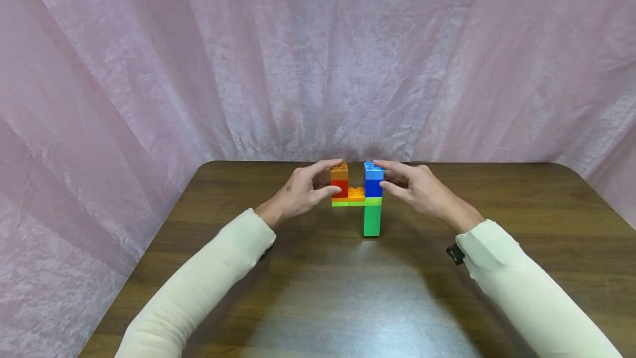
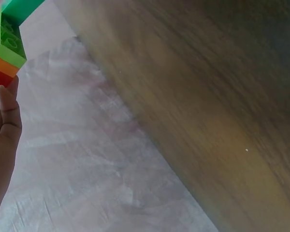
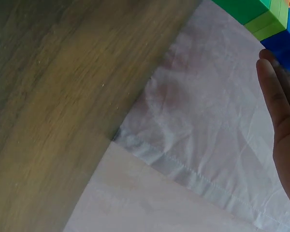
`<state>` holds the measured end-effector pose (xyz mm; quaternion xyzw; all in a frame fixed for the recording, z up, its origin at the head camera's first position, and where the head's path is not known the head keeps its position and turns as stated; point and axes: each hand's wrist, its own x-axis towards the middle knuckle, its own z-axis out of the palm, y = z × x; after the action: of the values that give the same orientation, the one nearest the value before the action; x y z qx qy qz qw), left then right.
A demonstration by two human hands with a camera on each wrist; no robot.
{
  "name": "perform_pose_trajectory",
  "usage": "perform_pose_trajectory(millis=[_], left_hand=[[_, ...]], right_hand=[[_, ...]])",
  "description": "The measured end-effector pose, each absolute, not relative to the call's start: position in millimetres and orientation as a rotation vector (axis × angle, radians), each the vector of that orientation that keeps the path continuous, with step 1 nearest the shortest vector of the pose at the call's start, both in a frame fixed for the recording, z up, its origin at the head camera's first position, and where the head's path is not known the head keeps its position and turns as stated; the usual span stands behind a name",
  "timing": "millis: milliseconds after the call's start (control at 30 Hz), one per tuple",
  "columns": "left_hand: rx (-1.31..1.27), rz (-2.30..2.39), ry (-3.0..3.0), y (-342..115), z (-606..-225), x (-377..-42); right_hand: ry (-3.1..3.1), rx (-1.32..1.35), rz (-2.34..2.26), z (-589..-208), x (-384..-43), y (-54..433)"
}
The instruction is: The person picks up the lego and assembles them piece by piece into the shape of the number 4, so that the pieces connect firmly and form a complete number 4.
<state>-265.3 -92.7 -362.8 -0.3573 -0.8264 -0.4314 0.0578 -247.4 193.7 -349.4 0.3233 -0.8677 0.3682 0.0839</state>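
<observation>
A structure of toy building bricks stands in front of me in the head view. Its green column point(image 1: 371, 221) bears a lime layer point(image 1: 372, 201) that reaches left, with a flat orange brick point(image 1: 356, 193) on it. On the left end are a red brick point(image 1: 340, 188) and a brown-orange brick point(image 1: 339, 171); on the right, a dark blue brick point(image 1: 373, 188) under a light blue one point(image 1: 371, 170). My left hand point(image 1: 301, 187) pinches the red side, thumb in front. At the blue side, my right hand point(image 1: 419, 185) holds the bricks between thumb and fingers.
The structure stands on a dark wooden table point(image 1: 318, 291) with rounded far corners. Behind the table's far edge hangs a pink velvety curtain point(image 1: 318, 59). Light glares off the table's front middle, and both arms cast shadows there.
</observation>
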Motion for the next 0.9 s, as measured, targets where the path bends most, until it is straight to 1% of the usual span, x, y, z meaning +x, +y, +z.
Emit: perform_pose_trajectory(millis=[233, 500, 600, 900], left_hand=[[-0.968, -1.398, -2.584, -92.0, -363.8, -261.6], [-0.637, -1.612, -2.710, -81.4, -371.6, -260.7], [-0.527, -1.697, -2.731, -76.5, -375.7, -259.5], [-0.341, -1.788, -2.871, -66.5, -382.1, -261.4]], right_hand=[[-2.663, 0.878, 1.132, -351.8, -243.0, 189.5], [-2.778, 0.740, 1.238, -363.8, -243.4, 185.5], [-2.815, 0.721, 1.280, -369.8, -243.9, 184.7], [-2.954, 0.705, 1.267, -378.8, -248.5, 184.7]])
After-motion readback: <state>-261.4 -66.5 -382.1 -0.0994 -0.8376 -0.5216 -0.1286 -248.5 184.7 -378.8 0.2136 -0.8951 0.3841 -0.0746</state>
